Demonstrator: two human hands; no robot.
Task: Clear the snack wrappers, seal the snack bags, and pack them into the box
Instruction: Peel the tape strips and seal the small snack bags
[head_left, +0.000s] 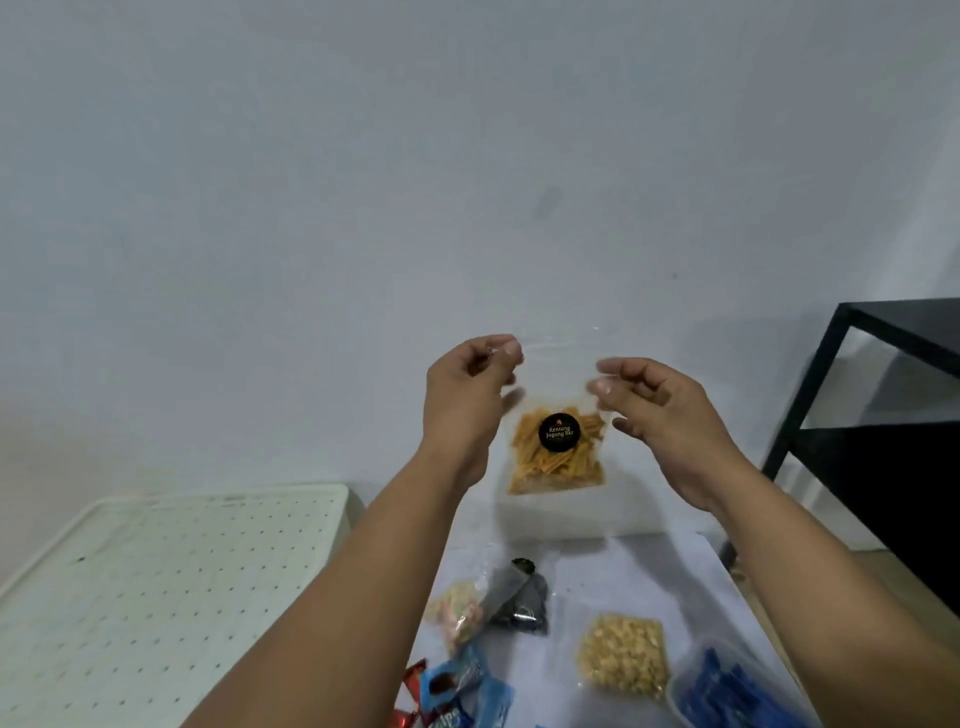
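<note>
A clear bag of orange snack sticks with a round black label hangs in the air in front of the wall. My left hand pinches the bag's top left corner. My right hand pinches the top right edge. Below, on the white table surface, lie a bag of pale round snacks, a bag of pinkish crackers, a dark grey wrapper, blue wrappers and a red wrapper.
A white perforated lid or tray lies at the left. A clear container with blue packets sits at the lower right. A black metal shelf frame stands at the right against the wall.
</note>
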